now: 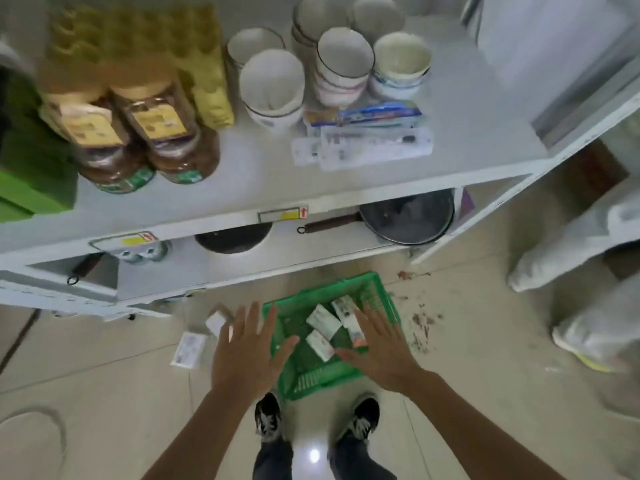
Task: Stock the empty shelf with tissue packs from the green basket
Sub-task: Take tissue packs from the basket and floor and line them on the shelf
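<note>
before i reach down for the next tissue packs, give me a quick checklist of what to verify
1. Both hands free: left hand and right hand open, holding nothing: ok.
2. Packs left in the green basket: several tissue packs visible: ok.
3. Basket within reach: on the floor just ahead of the shoes: ok.
4. All packs in the basket: two stray packs lie on the floor to its left: not ok.
5. Empty shelf to fill: not identifiable in view: cannot tell.

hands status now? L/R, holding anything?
Left hand: open, fingers spread, empty, over the green basket's left edge.
Right hand: open, fingers spread, empty, above the tissue packs in the basket.
</note>
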`<action>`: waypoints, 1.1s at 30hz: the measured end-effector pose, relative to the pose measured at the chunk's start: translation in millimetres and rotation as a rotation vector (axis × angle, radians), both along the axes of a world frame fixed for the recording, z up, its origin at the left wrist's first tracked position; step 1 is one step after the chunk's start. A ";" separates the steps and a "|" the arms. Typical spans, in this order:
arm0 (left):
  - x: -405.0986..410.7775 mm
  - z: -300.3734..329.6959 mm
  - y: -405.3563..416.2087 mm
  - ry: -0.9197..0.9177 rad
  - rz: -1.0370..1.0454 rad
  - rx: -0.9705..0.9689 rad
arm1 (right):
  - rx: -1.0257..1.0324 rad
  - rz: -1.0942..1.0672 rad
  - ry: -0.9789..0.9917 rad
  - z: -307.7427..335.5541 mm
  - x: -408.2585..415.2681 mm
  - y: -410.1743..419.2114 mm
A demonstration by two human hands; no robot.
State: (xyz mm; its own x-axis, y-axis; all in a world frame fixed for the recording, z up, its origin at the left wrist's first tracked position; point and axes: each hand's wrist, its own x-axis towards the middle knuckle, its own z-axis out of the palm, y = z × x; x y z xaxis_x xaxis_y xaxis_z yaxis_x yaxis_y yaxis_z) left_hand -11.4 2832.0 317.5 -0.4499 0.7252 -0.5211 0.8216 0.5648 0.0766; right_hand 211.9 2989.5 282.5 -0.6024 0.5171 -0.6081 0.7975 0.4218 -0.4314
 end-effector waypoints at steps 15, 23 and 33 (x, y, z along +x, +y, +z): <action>67.9 -358.8 0.6 -0.238 0.106 -0.189 | -0.283 -0.265 -0.100 -340.4 55.6 9.2; 82.8 -485.8 27.5 -0.305 0.151 -0.293 | -0.201 -0.358 -0.187 -482.5 36.9 44.5; 129.0 -586.2 89.7 -0.599 0.997 -0.042 | -0.093 -0.552 -0.152 -572.7 37.1 80.6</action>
